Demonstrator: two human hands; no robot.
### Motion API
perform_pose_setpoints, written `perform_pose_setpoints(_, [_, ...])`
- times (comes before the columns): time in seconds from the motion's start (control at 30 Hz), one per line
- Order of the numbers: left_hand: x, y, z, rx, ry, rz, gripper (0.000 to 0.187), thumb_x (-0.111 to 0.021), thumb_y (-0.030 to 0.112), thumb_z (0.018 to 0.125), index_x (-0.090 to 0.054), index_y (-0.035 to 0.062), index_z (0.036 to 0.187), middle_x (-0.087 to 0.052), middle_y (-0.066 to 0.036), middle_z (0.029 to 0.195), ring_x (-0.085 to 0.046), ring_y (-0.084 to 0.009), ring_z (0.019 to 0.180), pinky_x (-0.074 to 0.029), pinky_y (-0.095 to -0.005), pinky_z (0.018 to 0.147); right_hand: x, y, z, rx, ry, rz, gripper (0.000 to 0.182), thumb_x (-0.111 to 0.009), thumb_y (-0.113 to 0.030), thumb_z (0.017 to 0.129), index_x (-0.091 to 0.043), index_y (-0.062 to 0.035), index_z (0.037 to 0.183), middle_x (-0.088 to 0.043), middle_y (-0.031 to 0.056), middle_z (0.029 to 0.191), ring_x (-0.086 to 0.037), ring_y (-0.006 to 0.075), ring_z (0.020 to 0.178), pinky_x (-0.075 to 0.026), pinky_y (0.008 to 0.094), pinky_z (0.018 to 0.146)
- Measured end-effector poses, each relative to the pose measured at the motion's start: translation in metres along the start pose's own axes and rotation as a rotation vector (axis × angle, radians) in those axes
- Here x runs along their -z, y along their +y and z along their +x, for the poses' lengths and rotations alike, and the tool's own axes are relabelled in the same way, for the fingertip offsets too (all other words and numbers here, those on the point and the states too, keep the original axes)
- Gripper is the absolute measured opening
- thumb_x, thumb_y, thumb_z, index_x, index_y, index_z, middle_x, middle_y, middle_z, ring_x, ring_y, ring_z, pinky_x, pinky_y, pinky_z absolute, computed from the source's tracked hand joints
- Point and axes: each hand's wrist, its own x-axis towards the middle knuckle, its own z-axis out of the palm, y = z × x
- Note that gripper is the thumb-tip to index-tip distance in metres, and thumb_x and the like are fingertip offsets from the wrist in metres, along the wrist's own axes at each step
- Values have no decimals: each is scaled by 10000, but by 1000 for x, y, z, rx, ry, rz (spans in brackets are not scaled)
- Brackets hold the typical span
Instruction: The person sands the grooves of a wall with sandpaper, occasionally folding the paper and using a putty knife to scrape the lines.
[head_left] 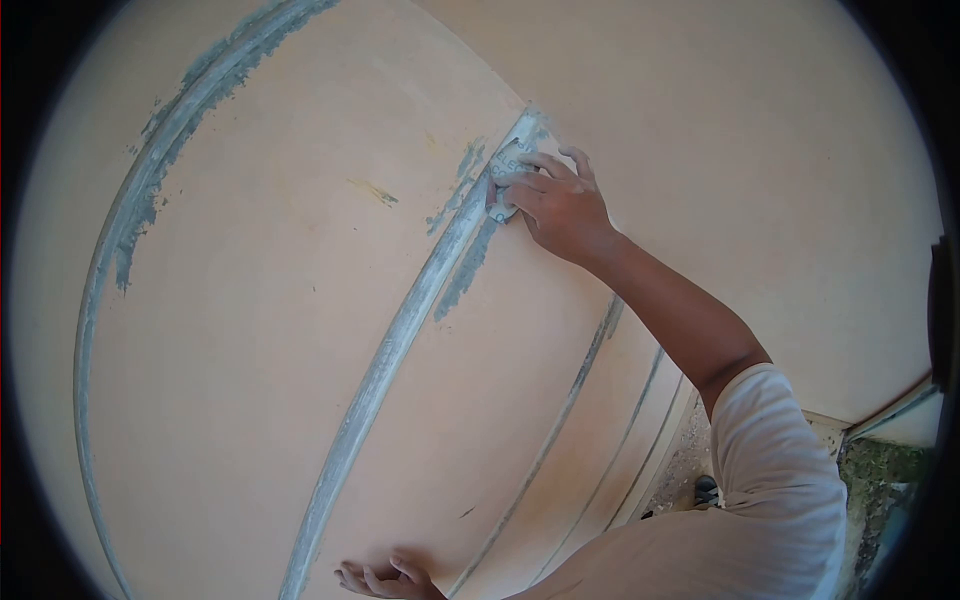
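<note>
My right hand (565, 210) is closed on a folded piece of sandpaper (512, 165) with lettering printed on its pale backing. It presses the sandpaper against a long grey-filled strip (400, 330) near its upper end, where the beige surface (260, 350) meets another panel. Grey smears of filler (465, 270) lie on both sides of the strip below the hand. At the bottom edge of the view, my left hand (390, 580) is partly cut off. Its fingers are spread and slightly curled close to the beige surface, holding nothing.
Another curved strip with rough grey filler (165, 150) runs down the left side. Narrower dark seams (560, 410) cross the surface at lower right. A plain beige panel (760, 170) spans the upper right. Ground with a dark shoe (706, 490) shows below my sleeve (780, 450).
</note>
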Motion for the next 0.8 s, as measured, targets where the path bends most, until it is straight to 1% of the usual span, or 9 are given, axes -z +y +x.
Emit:
perform_pose_setpoints(0.03, [0,1,0,1,0,-2,403,-509,279,1003,-399,73,1332,-380,-239,1445,-332,-441,1378,-246,-641,1117,0,3,4,0,-1,-2,224,-544,-56,888,-668,-143,1053,-649,9,1128,-538,243,1195,-287,484,1134])
perform_pose_setpoints(0.1, [0,2,1,-1,-6,16,410,-513,285,1000,-401,65,1327,-399,-237,1435,-338,-440,1375,-254,-646,1110,-3,9,13,-240,-185,143,215,-524,-26,880,-650,-126,1023,-652,30,1124,-548,251,1181,-328,476,1106])
perform_pose_setpoints(0.23, [1,4,3,-12,-23,39,416,-517,293,999,-400,65,1327,-382,-236,1447,-332,-440,1379,-257,-649,1107,-9,22,16,-243,-151,343,232,-500,-1,878,-635,-116,1027,-653,43,1113,-564,257,1150,-375,440,1072])
perform_pose_setpoints(0.33, [5,11,9,17,-51,9,414,-493,283,1001,-378,85,1346,-362,-234,1462,-306,-447,1391,-254,-652,1110,-16,20,14,-171,-77,237,222,-576,15,865,-627,-97,1050,-662,50,1122,-577,241,1140,-448,388,1004])
perform_pose_setpoints(0.4, [13,19,17,44,-143,88,493,-632,299,923,-413,22,1266,-341,-253,1402,-342,-437,1294,-349,-620,1054,-20,22,17,-4,-24,192,246,-515,21,866,-651,-100,1032,-663,51,1091,-588,249,1094,-445,402,996])
perform_pose_setpoints(0.53, [11,23,20,42,-129,131,471,-620,288,927,-421,23,1261,-427,-258,1330,-422,-446,1225,-369,-597,1044,-18,15,15,-120,-65,195,251,-556,-14,869,-673,-112,1068,-668,45,1090,-594,237,1089,-435,395,1033])
perform_pose_setpoints(0.6, [6,19,15,66,-100,79,458,-610,276,932,-420,23,1263,-429,-262,1329,-426,-439,1232,-371,-589,1044,-15,5,11,123,-41,142,256,-576,-46,877,-684,-124,1096,-673,35,1089,-604,224,1082,-410,387,1082])
perform_pose_setpoints(0.7, [9,19,16,49,-114,95,449,-604,257,934,-414,24,1268,-391,-264,1369,-394,-429,1271,-369,-581,1051,-4,10,19,-57,-157,154,225,-589,-56,881,-692,-120,1070,-680,38,1084,-610,220,1078,-388,389,1112])
perform_pose_setpoints(0.8, [12,19,14,57,-130,80,458,-594,234,935,-396,24,1291,-357,-263,1403,-369,-423,1298,-371,-568,1055,-8,-14,9,71,-87,222,214,-604,-51,869,-701,-120,1047,-683,42,1070,-610,235,1077,-412,389,1088])
